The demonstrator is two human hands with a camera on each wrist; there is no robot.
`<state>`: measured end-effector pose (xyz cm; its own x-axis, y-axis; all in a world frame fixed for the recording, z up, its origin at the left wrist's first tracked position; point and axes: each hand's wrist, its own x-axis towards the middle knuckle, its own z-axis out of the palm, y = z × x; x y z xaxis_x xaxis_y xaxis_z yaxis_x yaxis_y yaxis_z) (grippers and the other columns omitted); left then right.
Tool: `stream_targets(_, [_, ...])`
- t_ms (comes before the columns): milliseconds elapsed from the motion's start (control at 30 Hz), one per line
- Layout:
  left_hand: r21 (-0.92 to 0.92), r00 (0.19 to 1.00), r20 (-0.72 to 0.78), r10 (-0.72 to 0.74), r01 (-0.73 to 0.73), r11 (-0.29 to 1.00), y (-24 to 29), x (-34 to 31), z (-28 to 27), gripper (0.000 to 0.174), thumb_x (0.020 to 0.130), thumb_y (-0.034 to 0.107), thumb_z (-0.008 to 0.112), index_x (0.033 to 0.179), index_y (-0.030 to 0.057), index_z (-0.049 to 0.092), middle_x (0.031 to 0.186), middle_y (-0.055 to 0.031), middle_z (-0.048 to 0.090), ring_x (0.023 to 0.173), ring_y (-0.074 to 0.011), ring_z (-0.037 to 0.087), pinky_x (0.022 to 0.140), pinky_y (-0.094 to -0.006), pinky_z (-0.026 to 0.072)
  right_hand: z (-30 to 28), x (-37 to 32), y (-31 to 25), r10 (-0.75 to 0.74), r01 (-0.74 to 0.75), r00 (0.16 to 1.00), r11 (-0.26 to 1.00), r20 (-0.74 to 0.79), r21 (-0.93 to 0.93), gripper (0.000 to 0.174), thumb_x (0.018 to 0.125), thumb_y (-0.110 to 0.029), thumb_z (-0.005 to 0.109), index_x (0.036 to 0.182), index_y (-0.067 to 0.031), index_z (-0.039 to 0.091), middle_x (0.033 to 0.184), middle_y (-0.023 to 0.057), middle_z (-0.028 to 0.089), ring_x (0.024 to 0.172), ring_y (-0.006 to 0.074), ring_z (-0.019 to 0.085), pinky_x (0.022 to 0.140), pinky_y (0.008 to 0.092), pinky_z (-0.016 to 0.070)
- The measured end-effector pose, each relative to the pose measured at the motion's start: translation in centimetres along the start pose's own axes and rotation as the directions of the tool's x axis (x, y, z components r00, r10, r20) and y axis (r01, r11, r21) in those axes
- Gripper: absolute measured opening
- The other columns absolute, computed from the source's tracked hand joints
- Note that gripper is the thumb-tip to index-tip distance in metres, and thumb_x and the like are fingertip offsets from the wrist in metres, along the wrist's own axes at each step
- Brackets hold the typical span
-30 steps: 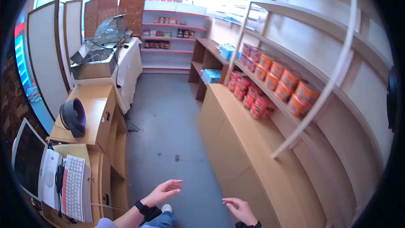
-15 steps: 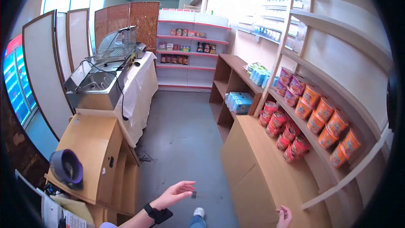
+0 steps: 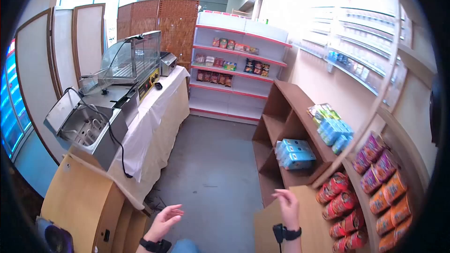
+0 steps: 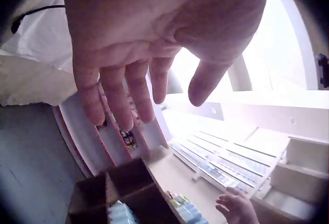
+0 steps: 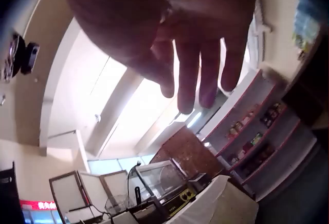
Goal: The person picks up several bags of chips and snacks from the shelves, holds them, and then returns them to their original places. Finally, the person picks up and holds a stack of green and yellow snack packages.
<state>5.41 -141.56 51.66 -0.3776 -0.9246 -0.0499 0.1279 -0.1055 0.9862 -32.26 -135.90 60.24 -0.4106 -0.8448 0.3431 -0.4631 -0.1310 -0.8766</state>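
My left hand [image 3: 165, 221] is held out over the aisle floor with nothing in it; in the left wrist view its fingers [image 4: 117, 100] hang relaxed and spread. My right hand [image 3: 287, 204] hovers by the end of the light wooden counter [image 3: 307, 215], also holding nothing, fingers loosely bent. Nearest to the right hand are the red noodle tubs [image 3: 341, 206] on that counter and a blue shrink-wrapped pack [image 3: 296, 153] in the brown shelf unit [image 3: 300, 105]. Orange tubs [image 3: 391, 204] and purple tubs [image 3: 375, 168] stand on the shelf above.
To the left, a metal deep fryer [image 3: 89, 131] and a glass display warmer [image 3: 133, 63] stand on a cloth-covered table [image 3: 159, 126]. A wooden cabinet [image 3: 79, 197] is nearer. Ahead, a white shelf rack [image 3: 232, 96] with red edges holds snack bags. Grey floor [image 3: 215, 159] runs between.
The view has moved forward along the aisle; the fryer, rack and brown shelf unit look closer. The computer has left view. My right hand has risen into fuller view; both hands stay empty.
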Motion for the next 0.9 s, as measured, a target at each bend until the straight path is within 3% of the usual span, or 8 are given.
stream_targets(33, [-0.032,0.999,-0.053,-0.003,0.001,0.999,-0.7,1.9,-1.5,0.041,0.089,0.012,0.062,0.128,0.0060,0.050,0.111,-0.0085,0.061,0.103,-0.0139,0.056,0.092,-0.0288,0.0443,2.6,3.6,-0.4,-0.001,0.001,1.000,1.000,0.009,0.002,0.017,0.088,-0.003,0.056,0.102,-0.0025,0.065,0.093,0.0074,0.068,0.090,0.0144,0.063,0.079,0.0290,0.0483])
stream_targets(100, [-0.062,0.993,-0.114,-0.021,0.014,0.998,-3.4,6.0,-4.7,0.041,0.089,0.011,0.062,0.128,0.0060,0.050,0.112,-0.0081,0.060,0.103,-0.0136,0.056,0.092,-0.0287,0.0443,7.2,10.4,0.2,-0.380,0.470,0.854,0.856,0.355,-0.215,0.018,0.087,-0.002,0.056,0.103,-0.0008,0.065,0.090,0.0079,0.068,0.083,0.0140,0.063,0.078,0.0257,0.0478])
stream_targets(133, [-0.087,0.986,-0.160,-0.042,0.029,0.996,-3.5,8.6,-6.0,0.041,0.089,0.011,0.062,0.128,0.0060,0.049,0.112,-0.0076,0.060,0.103,-0.0133,0.055,0.092,-0.0285,0.0442,9.2,13.3,1.3,-0.389,0.475,0.852,0.855,0.352,-0.206,0.018,0.087,-0.002,0.056,0.103,-0.0008,0.065,0.090,0.0079,0.068,0.083,0.0140,0.063,0.078,0.0257,0.0478])
stream_targets(233, [-0.098,0.987,-0.134,-0.089,0.076,0.992,-2.9,16.8,-8.9,0.045,0.088,0.015,0.063,0.130,0.0078,0.048,0.106,-0.0026,0.059,0.092,-0.0103,0.056,0.079,-0.0237,0.0452,14.5,20.8,4.9,-0.228,0.247,0.955,0.965,0.191,-0.086,0.019,0.084,-0.003,0.058,0.102,-0.0040,0.066,0.090,0.0093,0.069,0.085,0.0201,0.065,0.078,0.0297,0.0487])
stream_targets(300, [-0.006,0.984,-0.112,-0.140,0.140,0.990,-0.4,23.0,-10.2,0.045,0.089,0.015,0.061,0.130,0.0068,0.048,0.111,-0.0044,0.059,0.098,-0.0140,0.056,0.083,-0.0267,0.0466,16.0,24.8,6.9,-0.072,0.074,0.997,0.994,0.032,-0.084,0.020,0.084,-0.004,0.058,0.103,-0.0045,0.066,0.090,0.0086,0.069,0.087,0.0196,0.065,0.077,0.0295,0.0487])
stream_targets(433, [0.046,0.994,0.081,-0.070,0.067,0.997,3.6,37.1,-12.4,0.042,0.089,0.013,0.062,0.129,0.0078,0.049,0.115,-0.0059,0.057,0.104,-0.0125,0.054,0.092,-0.0281,0.0446,15.9,31.6,7.2,-0.050,0.053,0.999,0.978,0.018,-0.201,0.020,0.085,-0.003,0.057,0.103,-0.0026,0.066,0.088,0.0097,0.069,0.083,0.0200,0.065,0.076,0.0286,0.0489])
stream_targets(633, [0.073,0.961,0.274,-0.034,0.015,0.997,7.1,55.4,-9.8,0.043,0.090,0.013,0.061,0.131,0.0073,0.048,0.114,-0.0061,0.059,0.105,-0.0130,0.054,0.094,-0.0291,0.0432,13.0,37.9,13.4,0.064,-0.141,0.933,0.971,-0.355,-0.195,0.019,0.087,0.000,0.053,0.104,0.0047,0.061,0.092,0.0074,0.065,0.085,0.0140,0.061,0.080,0.0268,0.0472])
stream_targets(900, [0.076,0.888,0.437,-0.146,0.125,0.989,5.0,75.5,-7.1,0.044,0.091,0.018,0.061,0.131,0.0089,0.048,0.117,-0.0064,0.057,0.109,-0.0146,0.053,0.095,-0.0312,0.0433,15.3,56.5,22.9,0.125,-0.220,0.919,0.950,-0.374,-0.223,0.019,0.086,-0.001,0.053,0.102,0.0030,0.063,0.090,0.0086,0.065,0.084,0.0162,0.064,0.076,0.0271,0.0482])
